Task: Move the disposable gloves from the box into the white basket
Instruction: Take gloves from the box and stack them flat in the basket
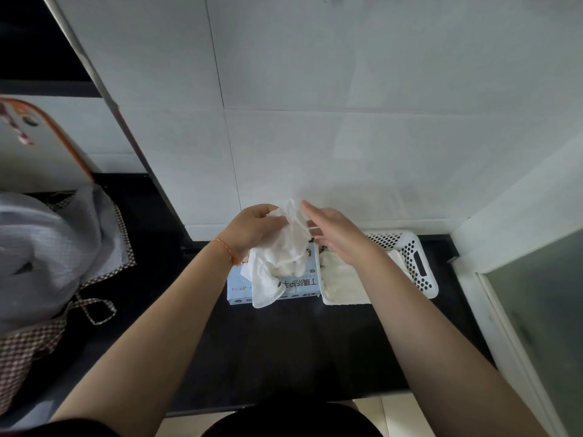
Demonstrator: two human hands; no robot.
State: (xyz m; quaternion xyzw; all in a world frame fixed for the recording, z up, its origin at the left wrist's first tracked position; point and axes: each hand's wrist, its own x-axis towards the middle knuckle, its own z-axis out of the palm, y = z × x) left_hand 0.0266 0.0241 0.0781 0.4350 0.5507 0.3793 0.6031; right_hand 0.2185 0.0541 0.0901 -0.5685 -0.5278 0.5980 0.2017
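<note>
Gloves (285, 247), thin and translucent white, bunched above the light blue box (239, 287), one end trailing down past the box's front edge. Gripped in the left hand (252, 230), fingers curled round the upper part of the bunch, orange string (225, 250) around that wrist. Right hand (331, 231) just beside, fingers straight and spread, touching the far side of the gloves, holding nothing. White basket (416, 263) with perforated walls touching the box on the right, more pale gloves (340, 285) lying inside. All on a dark counter (299, 342) against a white tiled wall (347, 121). Checked cloth (47, 263) heaped at the left.
</note>
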